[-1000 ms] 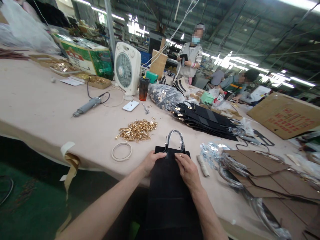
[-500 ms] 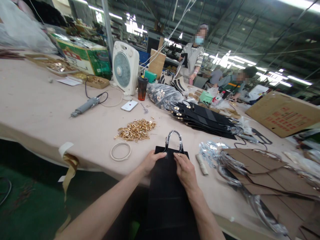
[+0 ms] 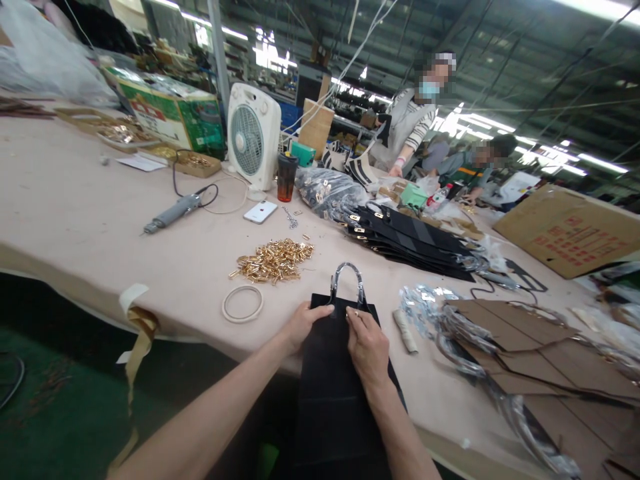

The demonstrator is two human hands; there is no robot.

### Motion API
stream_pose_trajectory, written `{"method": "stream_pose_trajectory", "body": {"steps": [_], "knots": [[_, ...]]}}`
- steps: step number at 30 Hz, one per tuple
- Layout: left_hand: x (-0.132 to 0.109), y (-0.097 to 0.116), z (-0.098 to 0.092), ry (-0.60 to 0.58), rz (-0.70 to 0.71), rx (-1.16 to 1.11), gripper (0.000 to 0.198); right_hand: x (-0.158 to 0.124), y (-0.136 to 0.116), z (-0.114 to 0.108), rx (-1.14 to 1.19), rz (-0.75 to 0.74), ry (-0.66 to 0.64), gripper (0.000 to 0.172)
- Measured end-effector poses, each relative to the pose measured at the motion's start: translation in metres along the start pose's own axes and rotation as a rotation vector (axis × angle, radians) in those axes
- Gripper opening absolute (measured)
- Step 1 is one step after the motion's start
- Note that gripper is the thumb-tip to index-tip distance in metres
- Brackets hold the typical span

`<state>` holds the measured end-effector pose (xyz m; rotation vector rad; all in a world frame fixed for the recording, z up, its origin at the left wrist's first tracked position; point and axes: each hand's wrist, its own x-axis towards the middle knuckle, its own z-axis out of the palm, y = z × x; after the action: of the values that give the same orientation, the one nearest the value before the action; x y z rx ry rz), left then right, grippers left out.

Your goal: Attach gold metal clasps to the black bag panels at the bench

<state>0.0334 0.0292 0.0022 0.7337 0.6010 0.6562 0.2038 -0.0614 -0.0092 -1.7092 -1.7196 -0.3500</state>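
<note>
On pale table [image 3: 75,200] — left hand [image 3: 300,323] and right hand [image 3: 367,343] pinching black bag [image 3: 333,373] near handle [image 3: 346,283].

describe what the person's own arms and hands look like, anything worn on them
Both forearms are bare right to the bottom edge of the picture, with no sleeves, gloves, watch or wristband in view. The left hand and the right hand are bare too. No ring can be made out on the fingers.
</note>
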Motion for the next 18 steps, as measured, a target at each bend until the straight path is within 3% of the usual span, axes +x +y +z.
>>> {"method": "stream_pose_trajectory", "body": {"steps": [6,18], "knots": [[0.002,0.001,0.003,0.028,-0.021,-0.025,0.038,-0.01,-0.003,-0.001,0.013,-0.034,-0.101,0.057],[0.001,0.001,0.0,-0.026,-0.021,0.016,0.038,-0.021,-0.022,-0.009,-0.024,0.003,-0.173,0.071]]}}
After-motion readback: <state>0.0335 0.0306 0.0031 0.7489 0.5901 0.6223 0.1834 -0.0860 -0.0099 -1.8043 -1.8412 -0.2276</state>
